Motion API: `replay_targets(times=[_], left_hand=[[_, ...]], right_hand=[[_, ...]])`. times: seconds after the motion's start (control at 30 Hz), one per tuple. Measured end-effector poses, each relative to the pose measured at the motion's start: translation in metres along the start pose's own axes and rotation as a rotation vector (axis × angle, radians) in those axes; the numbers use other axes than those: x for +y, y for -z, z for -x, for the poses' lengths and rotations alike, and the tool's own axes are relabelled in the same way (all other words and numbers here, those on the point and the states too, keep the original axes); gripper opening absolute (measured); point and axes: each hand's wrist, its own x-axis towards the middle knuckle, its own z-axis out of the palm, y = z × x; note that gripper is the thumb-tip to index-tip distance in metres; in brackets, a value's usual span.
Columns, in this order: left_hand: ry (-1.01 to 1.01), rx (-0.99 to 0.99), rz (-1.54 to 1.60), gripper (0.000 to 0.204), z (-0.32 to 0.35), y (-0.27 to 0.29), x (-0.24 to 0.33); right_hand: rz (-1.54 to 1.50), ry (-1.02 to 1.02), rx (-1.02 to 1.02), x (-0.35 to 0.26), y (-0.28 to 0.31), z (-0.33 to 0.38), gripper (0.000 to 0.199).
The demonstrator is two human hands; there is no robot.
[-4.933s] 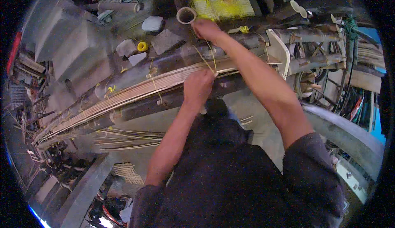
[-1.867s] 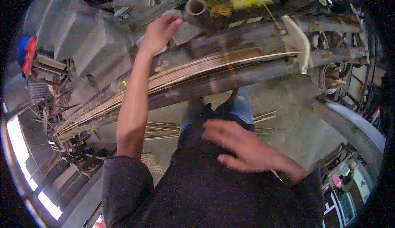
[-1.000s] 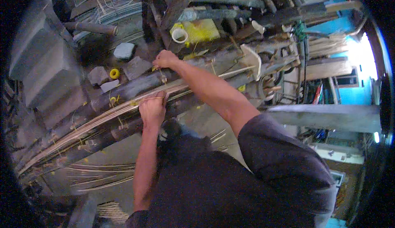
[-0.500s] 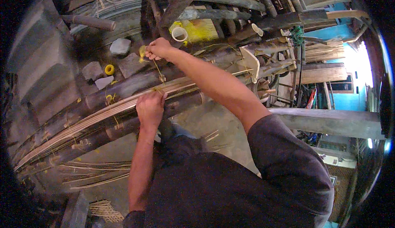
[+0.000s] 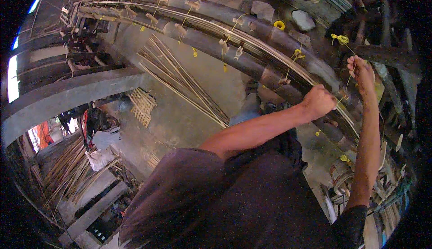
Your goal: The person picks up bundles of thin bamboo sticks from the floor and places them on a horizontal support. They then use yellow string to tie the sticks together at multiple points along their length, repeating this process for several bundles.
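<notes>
A long bundle of thin pale strips, which look like split bamboo (image 5: 297, 66), lies between two thick dark poles (image 5: 202, 40) and curves away to the far left. My left hand (image 5: 319, 102) is closed over the bundle near its right end; its fingertips are partly hidden. Up and to the right, my right hand (image 5: 361, 71) pinches a thin yellow string (image 5: 347, 83), stretched between it and the strips beside my left hand. A looped hank of yellow string (image 5: 340, 39) dangles past my right fingers. Several yellow ties (image 5: 297, 54) hang along the poles.
Beyond the poles lie a yellow ring-shaped roll (image 5: 279, 25) and pale stone blocks (image 5: 303, 20). Long loose strips (image 5: 180, 80) are spread on the floor to the left, near a woven lattice piece (image 5: 142, 107). A thick beam (image 5: 72, 91) crosses the left side.
My view has swung, so the hands and poles now appear toward the right. The right hand still has the string, and the left stays at the strips.
</notes>
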Motion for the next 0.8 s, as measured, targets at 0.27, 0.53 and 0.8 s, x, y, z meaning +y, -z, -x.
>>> replay_targets(times=[0.27,0.53,0.8], left_hand=[[-0.011,-0.131,0.213,0.029,-0.015,0.03,0.001],[0.139,-0.274,0.351,0.028,-0.028,0.054,0.015],[0.624,-0.428,0.791,0.036,-0.15,-0.027,-0.051]], right_hand=[[-0.375,0.095,0.194,-0.014,-0.039,0.026,0.019],[0.536,0.549,-0.25,0.117,-0.123,0.213,0.032],[0.841,0.284,-0.418,0.1,-0.13,0.216,0.016]])
